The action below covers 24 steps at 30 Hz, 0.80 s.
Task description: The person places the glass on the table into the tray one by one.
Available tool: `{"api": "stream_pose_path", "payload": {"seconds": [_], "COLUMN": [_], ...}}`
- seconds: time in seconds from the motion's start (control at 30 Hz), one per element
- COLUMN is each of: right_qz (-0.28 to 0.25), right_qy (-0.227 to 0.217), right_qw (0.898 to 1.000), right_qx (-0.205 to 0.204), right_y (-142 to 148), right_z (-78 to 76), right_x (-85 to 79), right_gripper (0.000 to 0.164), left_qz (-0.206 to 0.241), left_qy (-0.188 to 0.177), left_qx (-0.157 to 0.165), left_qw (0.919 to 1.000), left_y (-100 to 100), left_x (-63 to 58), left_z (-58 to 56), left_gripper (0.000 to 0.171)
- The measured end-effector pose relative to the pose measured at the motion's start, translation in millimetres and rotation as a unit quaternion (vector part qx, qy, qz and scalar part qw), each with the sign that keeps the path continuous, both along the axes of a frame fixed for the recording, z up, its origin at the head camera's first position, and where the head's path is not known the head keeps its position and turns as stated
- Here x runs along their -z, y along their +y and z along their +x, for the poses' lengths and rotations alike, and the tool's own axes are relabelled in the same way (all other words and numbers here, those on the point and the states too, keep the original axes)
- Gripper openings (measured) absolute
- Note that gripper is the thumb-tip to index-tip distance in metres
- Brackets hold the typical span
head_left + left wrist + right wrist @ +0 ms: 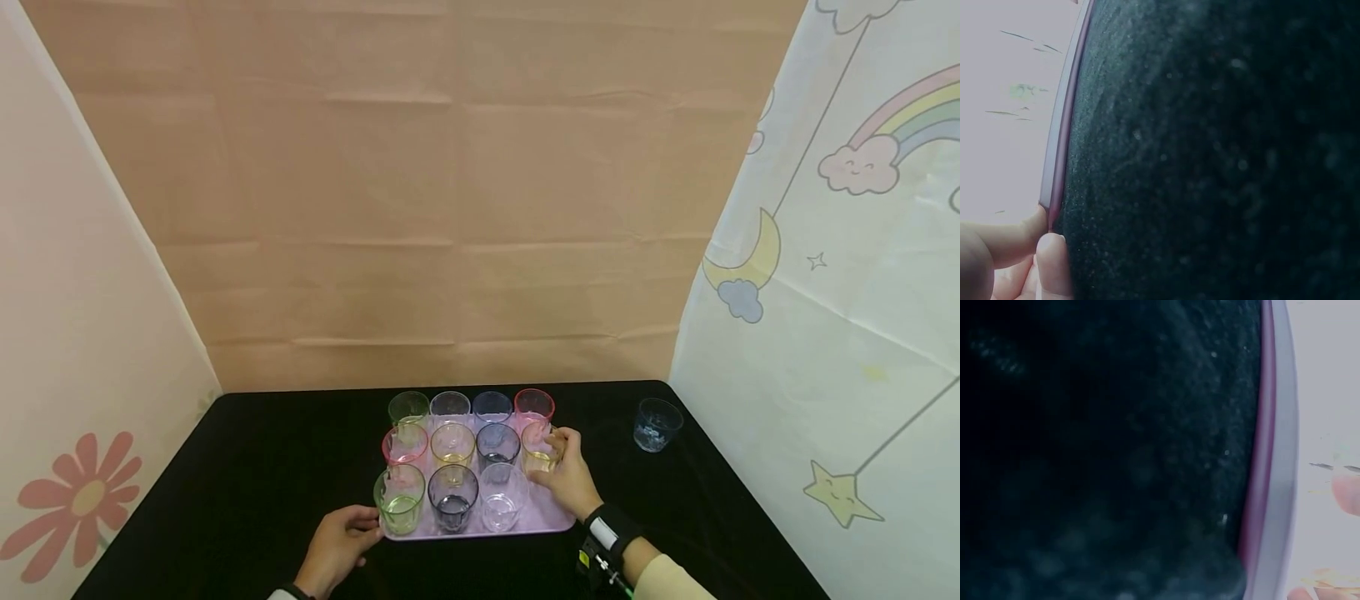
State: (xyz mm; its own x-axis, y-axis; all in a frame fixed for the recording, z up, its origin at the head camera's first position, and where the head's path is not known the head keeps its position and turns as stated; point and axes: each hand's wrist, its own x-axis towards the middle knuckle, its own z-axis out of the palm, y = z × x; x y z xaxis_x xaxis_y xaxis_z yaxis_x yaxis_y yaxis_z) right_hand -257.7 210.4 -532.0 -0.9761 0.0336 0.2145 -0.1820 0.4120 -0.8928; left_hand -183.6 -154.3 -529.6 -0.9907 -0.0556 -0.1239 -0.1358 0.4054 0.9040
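A pink tray [551, 521] lies on the black table and bears several tinted drinking glasses in rows. At the tray's front left corner my left hand [339, 546] pinches the edge; thumb and finger meet at the rim [1057, 156] in the left wrist view. My right hand [572, 479] holds a yellow-tinted glass [536, 458] at the right end of the middle row, thumb in front and fingers behind. The front row has a green glass [400, 504], a dark grey glass [453, 504] and a clear glass [501, 500]. In the right wrist view, only fingertips [1347, 492] show.
One bluish clear glass [656, 429] stands apart on the black table [720, 517], near its right edge. Brown paper [450, 208] hangs behind the table. Printed white sheets [847, 350] flank it on both sides.
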Motion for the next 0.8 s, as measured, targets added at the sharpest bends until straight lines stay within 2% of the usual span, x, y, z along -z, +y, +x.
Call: {"api": "stream_pose_path", "payload": {"seconds": [0.2, 0.5, 0.8], "right_qz": [0.013, 0.036, 0.051], "right_qy": [0.005, 0.011, -0.032], "right_qw": [1.000, 0.999, 0.998], "right_qx": [0.008, -0.001, -0.001], "right_y": [-0.9, -1.2, 9.9], "right_z": [-3.2, -1.2, 5.9], "right_x": [0.8, -0.4, -3.1], "right_gripper": [0.079, 0.081, 0.102], "left_qz": [-0.002, -0.004, 0.000], "left_qy": [-0.005, -0.002, 0.000], "left_qx": [0.002, 0.000, 0.003], "left_qw": [1.0000, 1.0000, 1.0000], "left_y": [0.0, 0.3, -1.0], "left_x": [0.2, 0.6, 1.4], "left_z": [-0.9, -0.5, -0.9], "left_gripper": [0.027, 0.026, 0.026]}}
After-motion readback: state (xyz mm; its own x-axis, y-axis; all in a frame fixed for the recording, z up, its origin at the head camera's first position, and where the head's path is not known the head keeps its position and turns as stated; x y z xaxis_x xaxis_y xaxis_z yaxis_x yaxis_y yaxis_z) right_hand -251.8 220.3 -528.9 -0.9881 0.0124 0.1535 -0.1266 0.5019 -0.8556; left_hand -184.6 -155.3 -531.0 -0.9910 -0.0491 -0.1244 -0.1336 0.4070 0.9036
